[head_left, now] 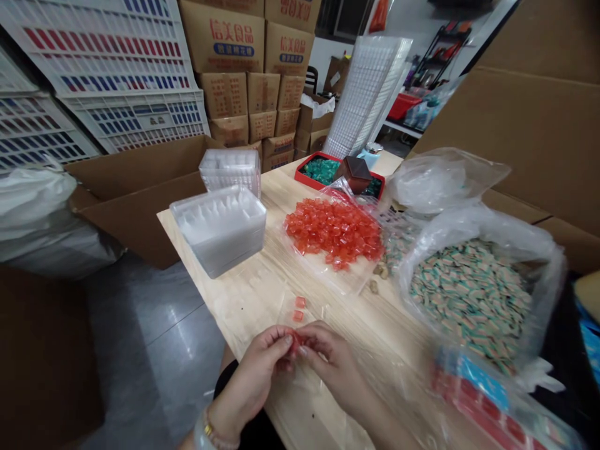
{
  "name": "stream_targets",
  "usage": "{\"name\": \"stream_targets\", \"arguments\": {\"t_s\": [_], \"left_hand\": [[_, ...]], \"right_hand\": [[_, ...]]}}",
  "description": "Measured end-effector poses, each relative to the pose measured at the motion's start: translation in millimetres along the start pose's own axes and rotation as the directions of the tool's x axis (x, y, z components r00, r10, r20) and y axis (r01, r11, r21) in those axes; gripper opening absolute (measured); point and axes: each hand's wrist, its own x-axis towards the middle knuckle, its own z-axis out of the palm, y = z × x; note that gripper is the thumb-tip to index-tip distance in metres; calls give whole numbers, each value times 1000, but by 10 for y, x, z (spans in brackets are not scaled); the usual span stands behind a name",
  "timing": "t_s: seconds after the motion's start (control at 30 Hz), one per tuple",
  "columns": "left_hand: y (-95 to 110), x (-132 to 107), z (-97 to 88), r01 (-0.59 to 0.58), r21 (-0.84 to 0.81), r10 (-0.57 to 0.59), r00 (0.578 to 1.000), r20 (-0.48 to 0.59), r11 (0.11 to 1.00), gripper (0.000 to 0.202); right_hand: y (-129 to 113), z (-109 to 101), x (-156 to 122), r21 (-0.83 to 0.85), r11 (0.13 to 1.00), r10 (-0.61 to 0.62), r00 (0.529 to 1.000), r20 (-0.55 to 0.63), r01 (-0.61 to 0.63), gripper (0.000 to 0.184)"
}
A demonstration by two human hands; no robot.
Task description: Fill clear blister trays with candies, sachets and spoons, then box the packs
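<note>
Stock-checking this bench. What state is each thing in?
Left hand, pinching a red candy
Right hand, pinching it too
Two red candies, loose on wooden table
Red candies, heaped on clear plastic bag
Striped candy bag, open, full
Clear plastic trays, stacked
Cardboard box, flaps open

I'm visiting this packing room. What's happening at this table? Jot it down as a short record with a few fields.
Left hand: left hand, fingertips on a small red sweet
Right hand: right hand, fingertips on the same sweet
Just ahead: two loose red sweets
Main pile: red sweets in a clear bag
Right side: green-and-beige sweets in a plastic bag
Left side: stacked clear plastic trays
Surface: wooden table
</note>
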Motion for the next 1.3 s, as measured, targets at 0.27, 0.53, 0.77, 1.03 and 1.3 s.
{"name": "stream_targets", "arguments": {"t_s": [0.27,0.53,0.77,1.03,1.3], "left_hand": [[-31,25,9,4,124,-1,1000,-31,992,26],[-42,31,-154,-339,769,482,875,47,542,22],[-68,63,-138,-300,874,410,903,131,381,29],[13,179,46,-264,925,391,909,145,272,24],[67,227,92,-257,918,348,926,144,304,24]], "right_hand": [[19,72,-131,-245,968,-73,993,-92,49,12],[207,64,-26,-559,816,-233,969,-82,149,18],[355,107,111,-721,685,-177,984,-26,105,21],[352,47,10,-563,826,-70,988,-136,-19,19],[323,74,30,-630,777,-128,977,-170,-8,18]]}}
